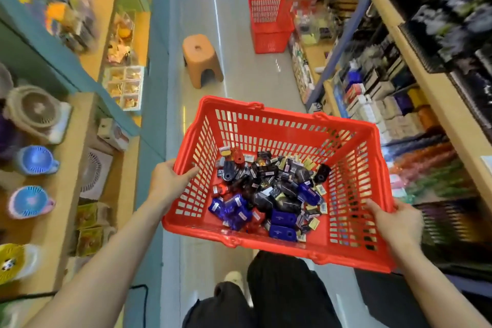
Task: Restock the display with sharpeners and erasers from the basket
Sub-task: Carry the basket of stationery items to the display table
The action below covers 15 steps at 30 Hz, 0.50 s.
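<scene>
Red basket (346, 125): plastic, slatted, carried at waist height over the aisle floor (239, 74), one hand per short side; likely so the load stays level while walking.
Left hand (170, 181): grips the left rim, thumb over the top, fingers hooked inside the wall.
Right hand (394, 221): grips the right near corner, fingers curled over the rim.
Hands count: 2, both busy, so nothing can be picked until the basket is set down or one hand lets go.
Stock (266, 192): loose heap on the basket floor, slid toward the near-left side; suggests a slight tilt that way.
Stock count: too jumbled for a total. Blue sharpeners (283, 226): roughly 6 seen. Black and red pieces plus small tagged packs: many, can't separate erasers from sharpeners.
Second basket (269, 24): 1, red, on the floor farther up the aisle by the right shelves (386, 93).
Stool (202, 64): 1, orange-brown, mid-aisle.
Display: can't tell which shelf is the target; edges are motion-blurred.
Stage: judging by this, transit, restocking not yet begun.
</scene>
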Each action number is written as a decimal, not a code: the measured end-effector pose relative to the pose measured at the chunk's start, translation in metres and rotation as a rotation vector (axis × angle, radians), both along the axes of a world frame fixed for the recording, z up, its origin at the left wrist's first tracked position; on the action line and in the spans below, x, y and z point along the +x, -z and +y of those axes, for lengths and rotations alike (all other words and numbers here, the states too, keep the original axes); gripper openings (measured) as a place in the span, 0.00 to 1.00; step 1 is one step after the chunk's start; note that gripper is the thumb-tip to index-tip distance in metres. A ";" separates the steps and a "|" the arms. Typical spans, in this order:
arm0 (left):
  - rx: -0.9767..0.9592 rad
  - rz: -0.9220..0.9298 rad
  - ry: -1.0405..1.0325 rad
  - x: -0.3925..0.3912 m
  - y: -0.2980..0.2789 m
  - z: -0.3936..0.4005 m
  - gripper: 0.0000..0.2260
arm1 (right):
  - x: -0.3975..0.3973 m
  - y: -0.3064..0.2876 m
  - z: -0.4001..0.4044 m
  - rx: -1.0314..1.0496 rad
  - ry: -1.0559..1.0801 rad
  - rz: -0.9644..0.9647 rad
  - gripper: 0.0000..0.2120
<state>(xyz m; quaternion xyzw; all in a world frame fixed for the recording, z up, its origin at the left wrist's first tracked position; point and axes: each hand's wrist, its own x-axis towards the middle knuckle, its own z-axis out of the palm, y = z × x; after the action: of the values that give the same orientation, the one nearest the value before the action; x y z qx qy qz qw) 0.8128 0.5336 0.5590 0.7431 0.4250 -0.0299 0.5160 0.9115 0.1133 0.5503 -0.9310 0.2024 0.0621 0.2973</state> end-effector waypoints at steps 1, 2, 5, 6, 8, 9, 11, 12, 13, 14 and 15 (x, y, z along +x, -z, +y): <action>0.004 0.000 0.017 0.032 -0.001 0.013 0.14 | 0.026 0.000 0.012 -0.007 0.013 -0.003 0.16; 0.007 0.010 0.025 0.063 -0.001 0.025 0.13 | 0.052 0.002 0.024 -0.008 0.026 -0.013 0.16; 0.032 0.036 0.035 0.156 0.003 0.062 0.10 | 0.139 0.012 0.060 0.005 0.026 -0.008 0.16; 0.046 0.036 0.032 0.184 0.006 0.074 0.10 | 0.170 0.013 0.072 0.032 0.021 0.001 0.15; 0.086 0.030 0.033 0.238 0.011 0.098 0.10 | 0.230 0.014 0.095 0.088 0.022 -0.025 0.13; 0.093 0.032 0.033 0.264 0.011 0.111 0.10 | 0.258 0.011 0.107 0.108 0.029 -0.026 0.12; 0.082 0.032 0.041 0.316 0.005 0.135 0.08 | 0.307 0.007 0.129 0.125 0.033 -0.009 0.09; 0.082 0.025 0.046 0.343 -0.002 0.146 0.07 | 0.332 0.006 0.140 0.137 0.044 -0.020 0.09; 0.084 0.017 0.055 0.371 -0.007 0.158 0.06 | 0.357 0.001 0.153 0.139 0.058 -0.028 0.09; 0.086 0.011 0.068 0.399 -0.010 0.171 0.07 | 0.382 0.003 0.162 0.140 0.074 -0.037 0.09; 0.096 -0.004 0.085 0.428 -0.012 0.184 0.08 | 0.405 0.001 0.175 0.131 0.090 -0.037 0.09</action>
<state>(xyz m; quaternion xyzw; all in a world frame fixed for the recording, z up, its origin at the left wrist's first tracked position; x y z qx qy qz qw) 1.2409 0.7175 0.5710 0.7845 0.3929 -0.0299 0.4790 1.3166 0.2881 0.5488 -0.9004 0.2340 0.0444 0.3640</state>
